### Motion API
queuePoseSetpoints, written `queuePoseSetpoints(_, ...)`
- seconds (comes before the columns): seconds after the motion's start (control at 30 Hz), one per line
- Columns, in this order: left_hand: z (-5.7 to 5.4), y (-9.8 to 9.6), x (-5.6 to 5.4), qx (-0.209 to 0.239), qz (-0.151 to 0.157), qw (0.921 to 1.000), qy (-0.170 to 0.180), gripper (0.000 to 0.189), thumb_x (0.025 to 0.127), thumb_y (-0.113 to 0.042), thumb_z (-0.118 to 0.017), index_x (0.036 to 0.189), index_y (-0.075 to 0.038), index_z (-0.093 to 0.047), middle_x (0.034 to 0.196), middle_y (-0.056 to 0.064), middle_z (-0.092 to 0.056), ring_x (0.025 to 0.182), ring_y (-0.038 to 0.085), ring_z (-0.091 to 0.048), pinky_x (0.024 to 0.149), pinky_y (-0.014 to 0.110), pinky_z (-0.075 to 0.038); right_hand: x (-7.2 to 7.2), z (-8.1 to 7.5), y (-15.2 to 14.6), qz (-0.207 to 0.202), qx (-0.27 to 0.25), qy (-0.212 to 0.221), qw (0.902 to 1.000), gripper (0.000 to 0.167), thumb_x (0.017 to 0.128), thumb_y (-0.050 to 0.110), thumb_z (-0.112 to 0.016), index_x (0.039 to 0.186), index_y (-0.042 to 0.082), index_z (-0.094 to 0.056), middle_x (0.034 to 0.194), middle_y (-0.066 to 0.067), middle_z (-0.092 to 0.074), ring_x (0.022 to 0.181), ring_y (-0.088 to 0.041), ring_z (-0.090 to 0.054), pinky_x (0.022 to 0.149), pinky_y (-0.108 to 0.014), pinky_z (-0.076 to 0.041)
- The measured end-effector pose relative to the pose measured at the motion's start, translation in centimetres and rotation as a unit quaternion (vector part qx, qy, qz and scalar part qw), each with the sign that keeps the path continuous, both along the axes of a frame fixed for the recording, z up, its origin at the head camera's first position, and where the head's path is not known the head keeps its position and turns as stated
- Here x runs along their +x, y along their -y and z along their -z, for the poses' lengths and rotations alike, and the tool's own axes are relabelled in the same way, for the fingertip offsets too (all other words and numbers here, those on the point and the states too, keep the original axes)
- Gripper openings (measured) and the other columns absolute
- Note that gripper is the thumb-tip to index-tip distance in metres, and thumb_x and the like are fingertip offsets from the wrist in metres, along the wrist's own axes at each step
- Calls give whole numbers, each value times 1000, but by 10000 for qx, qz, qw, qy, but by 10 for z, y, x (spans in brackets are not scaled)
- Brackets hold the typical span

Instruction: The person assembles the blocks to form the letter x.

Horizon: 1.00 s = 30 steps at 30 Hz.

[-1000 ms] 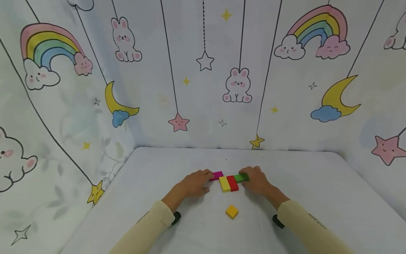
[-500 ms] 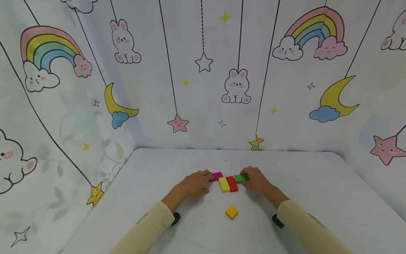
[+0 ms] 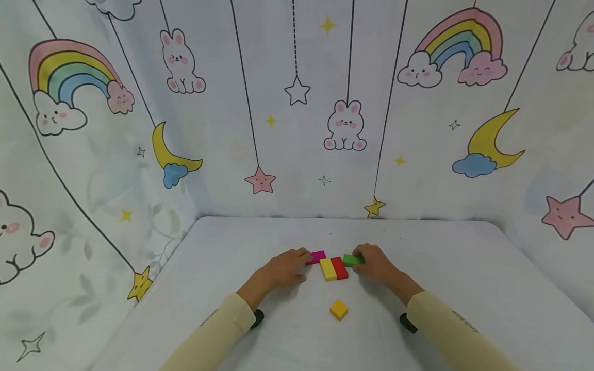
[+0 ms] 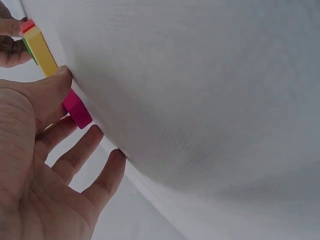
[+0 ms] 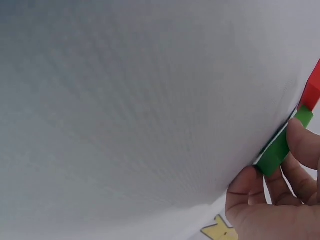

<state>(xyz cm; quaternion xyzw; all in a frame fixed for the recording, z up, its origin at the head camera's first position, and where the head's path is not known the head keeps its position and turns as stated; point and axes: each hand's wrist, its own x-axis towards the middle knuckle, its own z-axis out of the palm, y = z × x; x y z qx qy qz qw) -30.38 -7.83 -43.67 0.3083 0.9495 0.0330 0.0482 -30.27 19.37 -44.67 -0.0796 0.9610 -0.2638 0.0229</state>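
Note:
My left hand (image 3: 285,269) holds a magenta block (image 3: 318,256) by its outer end, thumb on one side and fingers on the other. Beside it, a yellow block (image 3: 328,270) and a red block (image 3: 339,268) lie side by side on the white table. On the other side, my right hand (image 3: 373,262) pinches a green block (image 3: 350,260) near the red one; the fingers hide its outer end. In the right wrist view, the thumb lies on the green block (image 5: 280,150), whose far end meets the red block (image 5: 312,90) or nearly so.
Closer to me on the white table (image 3: 297,340) lies a loose orange-yellow square block (image 3: 339,310), turned cornerwise. A white cloth backdrop (image 3: 297,134) printed with rabbits, stars and rainbows stands behind the table's back edge. Dark straps show at both wrists.
The fingers of my right hand have shifted slightly to the right, uncovering more of the green block, which has turned a little. My left hand and the other blocks look still.

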Motion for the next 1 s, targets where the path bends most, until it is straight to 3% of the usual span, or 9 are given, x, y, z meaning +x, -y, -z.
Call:
queuePoseSetpoints(0.67, -1, 0, 1, 41, -11, 10000, -10, 55, 96, -33, -72, 145, -19, -51, 145, -3, -52, 127, 17, -54, 106, 36, -50, 24, -3, -3, 114, -615, -106, 9980, 34, 89, 17, -79, 116, 4, -65, 100, -4, -63, 93, -20, -56, 84, -37, -57)
queuePoseSetpoints(1.0, -2, 0, 1, 25, -9, 10000, 7, 56, 96, -33, -71, 146, -19, -51, 146, -2, -52, 129, 18, -53, 107, 36, -49, 51, -3, 5, 299, -687, -173, 9970, 33, 86, 16, -82, 112, 3, -67, 95, -3, -63, 87, -19, -56, 77, -33, -59)
